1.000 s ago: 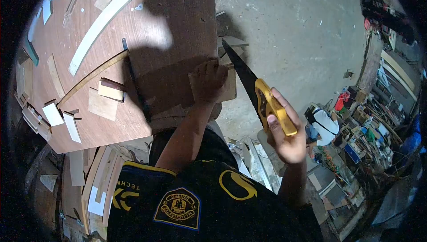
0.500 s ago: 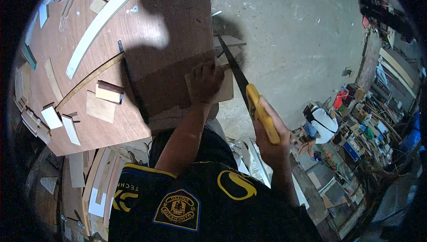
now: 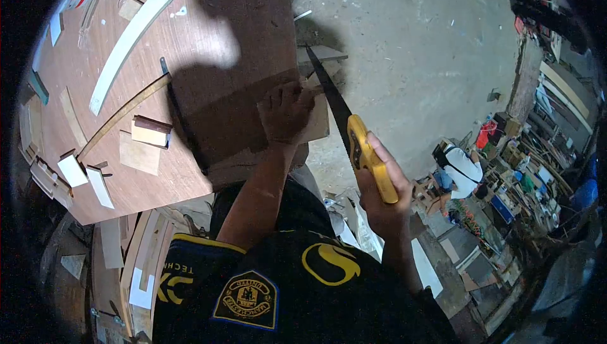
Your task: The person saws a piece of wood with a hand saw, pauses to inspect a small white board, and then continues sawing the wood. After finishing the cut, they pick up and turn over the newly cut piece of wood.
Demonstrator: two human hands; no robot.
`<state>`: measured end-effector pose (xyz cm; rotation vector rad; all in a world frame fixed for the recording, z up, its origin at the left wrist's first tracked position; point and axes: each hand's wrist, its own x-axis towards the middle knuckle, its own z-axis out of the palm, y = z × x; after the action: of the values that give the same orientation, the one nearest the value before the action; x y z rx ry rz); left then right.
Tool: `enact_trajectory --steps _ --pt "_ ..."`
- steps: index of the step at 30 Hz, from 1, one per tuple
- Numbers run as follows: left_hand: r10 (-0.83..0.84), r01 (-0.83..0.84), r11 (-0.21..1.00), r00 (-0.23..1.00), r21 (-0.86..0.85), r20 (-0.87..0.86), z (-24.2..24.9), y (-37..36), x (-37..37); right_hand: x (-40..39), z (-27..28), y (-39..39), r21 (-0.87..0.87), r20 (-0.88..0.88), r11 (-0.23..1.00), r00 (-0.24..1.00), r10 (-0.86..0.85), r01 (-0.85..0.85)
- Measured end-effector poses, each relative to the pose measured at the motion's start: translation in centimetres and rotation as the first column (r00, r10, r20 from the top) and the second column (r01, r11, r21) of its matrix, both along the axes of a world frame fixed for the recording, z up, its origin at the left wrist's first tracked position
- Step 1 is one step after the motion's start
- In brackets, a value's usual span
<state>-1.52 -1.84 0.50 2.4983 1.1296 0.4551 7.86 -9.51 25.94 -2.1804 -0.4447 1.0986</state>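
Observation:
A handsaw (image 3: pixel 335 102) with a dark toothed blade and a yellow handle is gripped in my right hand (image 3: pixel 384 199), fingers wrapped around the handle. Its blade slants up and away, passing just beyond the table's right edge, with the tip over a pale board (image 3: pixel 324 54) that sticks out past that edge. My left hand (image 3: pixel 286 115) lies flat in shadow with its fingers spread, pressing on a wooden piece (image 3: pixel 316 123) that overhangs the same edge. The blade runs close beside this piece, right of my fingertips.
On the brown tabletop (image 3: pixel 208 110) lie a white curved strip (image 3: pixel 129 47), a thin curved wooden strip (image 3: pixel 126 110), a dark narrow blade (image 3: pixel 180 113) and small wood blocks (image 3: pixel 150 132). A person (image 3: pixel 460 170) crouches at the right among scattered tools and timber. Boards (image 3: pixel 136 249) lean below the table.
The view has shifted slightly, moving the table a little left in the picture. My left hand's fingers look more spread on the wood. The saw stays in my right hand at nearly the same angle.

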Motion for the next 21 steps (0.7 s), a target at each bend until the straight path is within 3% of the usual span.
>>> enact_trajectory --steps 1,4,5,6,7,8,9,11,14,16,17,18,20,21 --pt "-0.001 0.001 1.0 0.999 0.004 -0.042 0.1 0.2 0.1 0.5 -1.3 -0.6 0.108 0.106 0.99 0.991 0.082 -0.093" --pt "-0.019 0.017 1.0 0.997 -0.025 -0.074 -0.3 -0.1 -0.1 0.9 -2.7 0.2 0.067 -0.031 0.996 0.998 -0.06 0.062" --pt "-0.04 0.037 0.998 0.997 -0.053 -0.062 -0.3 -0.1 -0.3 1.3 -3.5 -0.2 0.167 0.064 0.986 0.998 0.019 -0.03" --pt "-0.055 0.051 0.997 0.997 -0.065 -0.06 1.0 -0.2 -0.5 0.8 -3.0 -0.8 0.154 0.065 0.988 0.998 0.006 -0.016" --pt "-0.053 0.016 0.936 0.994 -0.352 -0.096 2.5 1.3 0.2 0.8 -2.9 -0.7 0.132 0.079 0.991 0.997 0.001 -0.011" --pt "-0.064 -0.031 0.793 0.989 -0.608 -0.135 3.4 2.2 0.7 0.7 -3.0 -0.6 0.11 0.089 0.994 0.996 -0.003 -0.007" --pt "-0.066 -0.028 0.794 0.989 -0.607 -0.132 2.6 1.3 0.5 0.1 -3.1 -1.0 0.107 0.071 0.994 0.997 -0.02 0.012" --pt "-0.006 0.005 0.993 1.0 -0.114 -0.009 -0.4 -0.8 0.1 -0.1 -3.2 -1.2 0.123 0.102 0.992 0.995 -0.001 -0.012" --pt "-0.014 0.016 1.0 0.998 0.024 -0.057 0.4 -0.3 0.0 0.6 -4.5 -1.3 0.154 0.229 0.984 0.972 0.051 -0.088" --pt "-0.039 0.039 0.999 0.998 0.002 -0.054 -0.4 -0.2 -0.2 2.1 -4.3 -0.5 0.146 -0.015 0.985 0.995 -0.095 0.096" --pt "-0.073 0.072 0.997 0.996 -0.022 -0.052 -0.6 -0.5 -0.4 2.8 -3.7 -0.2 0.008 -0.193 0.961 0.943 -0.271 0.278" --pt "-0.08 0.08 0.997 0.996 -0.012 -0.04 -0.8 -0.6 -0.2 2.7 -3.6 -0.5 0.02 -0.184 0.958 0.943 -0.277 0.286" --pt "-0.039 0.026 0.982 0.997 -0.186 -0.066 -0.8 -0.7 0.0 2.5 -3.8 -0.9 0.051 -0.081 0.994 0.992 -0.095 0.099" --pt "-0.041 0.029 0.982 0.997 -0.186 -0.064 -0.9 -1.0 0.0 2.5 -4.1 -0.8 0.119 0.007 0.993 1.0 0.022 -0.023"
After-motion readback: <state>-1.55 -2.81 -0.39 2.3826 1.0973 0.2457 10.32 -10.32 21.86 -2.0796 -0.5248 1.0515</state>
